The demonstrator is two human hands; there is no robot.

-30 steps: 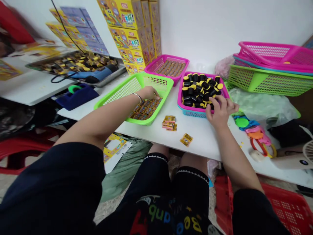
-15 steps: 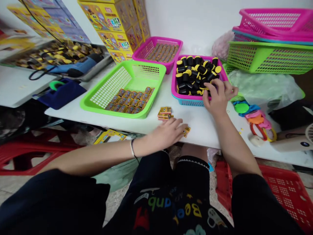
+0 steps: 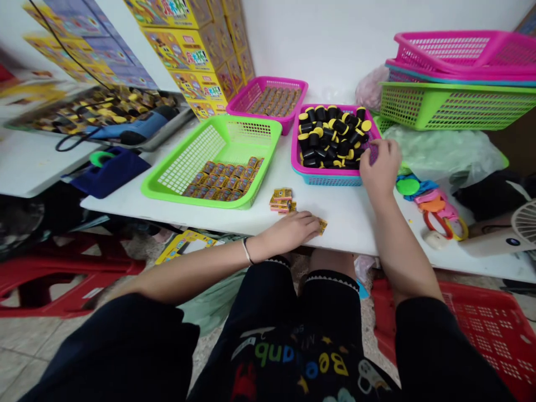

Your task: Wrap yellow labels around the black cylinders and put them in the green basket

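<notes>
My left hand [image 3: 296, 230] lies low over the table's front edge, its fingers together on a small printed yellow piece [image 3: 322, 225]. A small stack of similar printed pieces [image 3: 282, 200] stands just behind that hand. At the right side of a pink basket [image 3: 296, 159], my right hand [image 3: 382, 167] has its fingers curled at the rim; whether they hold anything is hidden. Black cylinders with yellow caps [image 3: 330, 137] fill this basket, which sits on a blue one. In the green basket [image 3: 167, 195] to the left, small patterned cylinders [image 3: 228, 181] lie in rows.
Behind stand another pink basket [image 3: 304, 92] with rows of pieces and stacked yellow boxes [image 3: 188, 50]. Stacked baskets [image 3: 448, 106], tape rolls [image 3: 439, 223] and a fan [image 3: 511, 240] are on the right. A blue tape dispenser [image 3: 109, 176] and a full metal tray [image 3: 184, 111] are on the left.
My right hand has shifted right, from over the black cylinders to the basket's right rim. My left hand remains by the small yellow piece. The view has tilted slightly.
</notes>
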